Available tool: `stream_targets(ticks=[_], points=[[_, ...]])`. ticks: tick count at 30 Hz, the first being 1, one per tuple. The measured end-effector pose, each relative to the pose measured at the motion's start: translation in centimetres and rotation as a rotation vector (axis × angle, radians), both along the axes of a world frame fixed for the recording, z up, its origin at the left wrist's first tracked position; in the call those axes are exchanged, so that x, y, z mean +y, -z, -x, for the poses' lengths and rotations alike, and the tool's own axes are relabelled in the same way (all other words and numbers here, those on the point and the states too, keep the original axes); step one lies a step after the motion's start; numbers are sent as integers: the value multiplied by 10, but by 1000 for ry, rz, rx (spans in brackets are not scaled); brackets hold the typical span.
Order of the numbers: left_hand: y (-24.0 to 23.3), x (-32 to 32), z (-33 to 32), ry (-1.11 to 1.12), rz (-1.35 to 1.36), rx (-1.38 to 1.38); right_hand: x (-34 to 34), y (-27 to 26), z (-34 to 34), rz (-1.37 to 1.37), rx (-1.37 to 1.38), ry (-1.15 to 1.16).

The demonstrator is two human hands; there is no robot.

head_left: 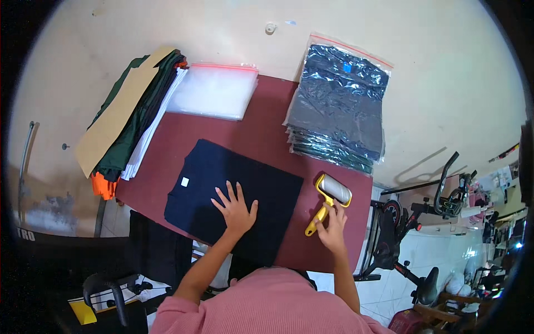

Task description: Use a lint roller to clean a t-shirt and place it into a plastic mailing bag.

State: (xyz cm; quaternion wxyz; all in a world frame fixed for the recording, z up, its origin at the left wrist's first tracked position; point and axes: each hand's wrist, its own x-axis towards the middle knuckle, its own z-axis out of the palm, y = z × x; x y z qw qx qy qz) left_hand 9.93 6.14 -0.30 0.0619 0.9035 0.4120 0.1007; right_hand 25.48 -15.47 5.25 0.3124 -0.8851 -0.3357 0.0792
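Observation:
A dark navy folded garment with a small white label lies on the dark red tabletop. My left hand rests flat on the cloth, fingers spread, holding nothing. To the garment's right, a lint roller with a yellow frame and handle lies on the table. My right hand touches its handle near the roller head; whether the fingers are closed round it does not show clearly.
A stack of garments in clear plastic bags stands at the back right. Empty-looking clear bags lie at the back left, beside piled folded garments topped by brown card. An exercise bike stands right of the table.

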Motion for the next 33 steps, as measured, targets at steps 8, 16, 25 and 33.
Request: stream_targets(ticks=[8, 16, 25, 33], points=[[0, -3, 3, 86, -37, 16, 17, 44, -4, -343, -69, 175], [-8, -9, 20, 356, 28, 93, 10, 53, -17, -372, -64, 374], [-18, -28, 46, 542, 554, -24, -1, 45, -20, -501, 254, 241], [-4, -50, -9, -279, 414, -65, -18, 38, -11, -717, 569, 280]])
